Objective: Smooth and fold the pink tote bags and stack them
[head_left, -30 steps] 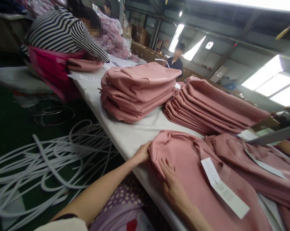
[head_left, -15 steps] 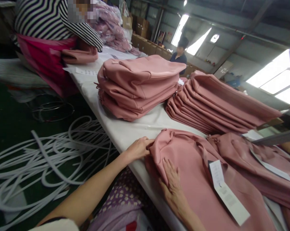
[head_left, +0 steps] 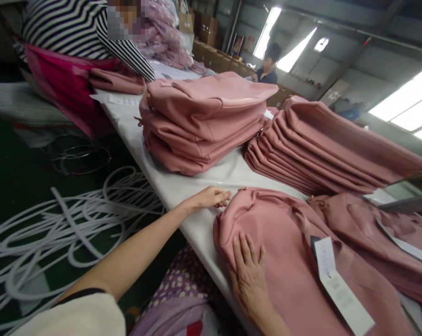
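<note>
Resting flat, hands [head_left: 247, 270] on pink garment [head_left: 287, 247]

Right hand [head_left: 247, 270] lies flat on pink garment [head_left: 284, 242]; left hand [head_left: 209, 198] beside it.

pink garment [head_left: 284, 242] flat on table

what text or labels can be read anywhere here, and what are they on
None can be read.
White paper hang tag on the pink fabric garment under the right hand: faint print, too blurred.
White paper sheet at the far end of the white table: rows of small marks, too small.
Second white tag on the neighbouring pink garment: no print legible.
The left hand rests at the garment's edge.
</note>
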Tool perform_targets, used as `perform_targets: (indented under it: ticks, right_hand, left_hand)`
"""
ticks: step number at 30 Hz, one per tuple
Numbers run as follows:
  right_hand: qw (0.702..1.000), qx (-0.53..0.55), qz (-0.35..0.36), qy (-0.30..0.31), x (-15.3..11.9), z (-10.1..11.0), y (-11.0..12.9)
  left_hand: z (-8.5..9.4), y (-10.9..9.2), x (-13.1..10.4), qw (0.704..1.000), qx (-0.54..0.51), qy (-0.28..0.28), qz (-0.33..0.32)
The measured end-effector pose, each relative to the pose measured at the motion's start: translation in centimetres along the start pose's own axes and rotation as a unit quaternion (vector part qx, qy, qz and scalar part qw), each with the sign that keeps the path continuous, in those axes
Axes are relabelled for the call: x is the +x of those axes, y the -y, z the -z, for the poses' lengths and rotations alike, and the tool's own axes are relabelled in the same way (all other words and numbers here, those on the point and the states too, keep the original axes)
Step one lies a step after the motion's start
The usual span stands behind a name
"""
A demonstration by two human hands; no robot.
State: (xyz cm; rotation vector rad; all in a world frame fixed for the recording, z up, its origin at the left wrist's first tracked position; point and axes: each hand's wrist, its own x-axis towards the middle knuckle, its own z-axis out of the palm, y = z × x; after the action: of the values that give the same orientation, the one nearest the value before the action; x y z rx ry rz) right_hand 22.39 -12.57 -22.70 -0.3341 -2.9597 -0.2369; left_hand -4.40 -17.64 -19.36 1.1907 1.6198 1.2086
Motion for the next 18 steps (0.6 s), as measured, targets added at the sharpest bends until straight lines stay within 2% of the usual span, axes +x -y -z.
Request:
perform_targets:
  ticks: [3, 6, 8, 10, 15, 18]
  right_hand:
    - [1.000, 0.022, 0.010, 0.018, 0.7, 2.0, -0.8]
    - [0.992, 0.058, 0.062, 0.094, 2.2, 4.8, -2.5]
    - [0.986, 0.069, 0.091, 0.119, 2.9, 5.4, -3.5]
    - [0.989, 0.067, 0.101, 0.087, 2.8, 4.4, -4.0]
    - [0.991, 0.083, 0.093, -0.040, 0.3, -0.8, -3.8]
    - [0.981, 0.143, 0.062, -0.117, 0.9, -3.5, -3.8]
  left_hand:
    - [-1.4, -1.6, 1.1, 0.998, 0.053, -0.015, 0.009]
    - [-2.5, -2.2, 2.4, 0.995, 0.095, -0.037, -0.001]
    - [-2.7, -2.2, 2.9, 0.992, 0.114, -0.052, -0.004]
    - [-2.7, -2.4, 3.1, 0.989, 0.129, -0.068, 0.000]
    - [-4.0, -3.9, 3.0, 0.983, 0.154, -0.085, 0.059]
    - [-4.6, -1.9, 4.9, 0.984, 0.129, -0.102, 0.065]
